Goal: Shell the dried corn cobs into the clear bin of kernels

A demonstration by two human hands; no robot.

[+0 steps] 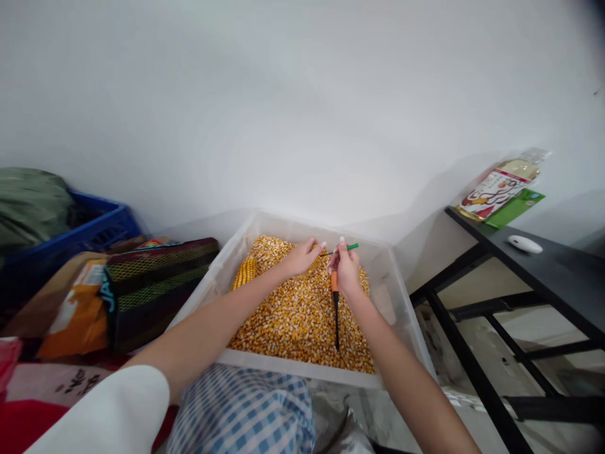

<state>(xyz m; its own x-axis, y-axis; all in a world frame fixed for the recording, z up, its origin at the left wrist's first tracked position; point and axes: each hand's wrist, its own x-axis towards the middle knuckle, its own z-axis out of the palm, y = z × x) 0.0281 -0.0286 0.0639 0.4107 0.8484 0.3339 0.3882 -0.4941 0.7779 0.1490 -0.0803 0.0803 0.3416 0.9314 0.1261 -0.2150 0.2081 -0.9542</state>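
The green-handled tool (352,246), centre frame, is held in the right hand (346,272). The left hand (302,258) is at its shaft; grip cannot be told. An orange-and-black tool (336,309) extends below. Bin (331,374) walls evidently retain loose kernels (293,315). White wall (302,113) behind; black table (567,271) at right.

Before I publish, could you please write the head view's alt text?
The right hand holds a green-ended rod beside the left hand, over a bin of corn kernels. A cob lies left; near the right hand, an orange tool.
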